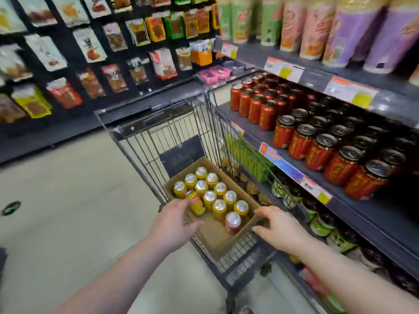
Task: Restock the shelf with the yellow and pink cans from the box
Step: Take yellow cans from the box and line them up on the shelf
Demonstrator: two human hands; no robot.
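Hands (174, 220) at box (215, 236) — cart (158, 132), shelves (340, 196)

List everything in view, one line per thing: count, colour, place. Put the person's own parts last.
cardboard box: one, brown, in the cart basket.
yellow cans: about twelve, yellow with silver tops, in the box; one tilted by the left hand.
pink can: one, pinkish-red, near corner of the box.
shopping cart: one, dark wire, in the aisle beside the shelf.
red cans: many, red, middle shelf on the right.
tall cups: several, green, pink, purple, top shelf.
snack packets: many, mixed colours, hanging on the far wall.
left hand: on the tilted yellow can.
right hand: gripping the box's right edge.
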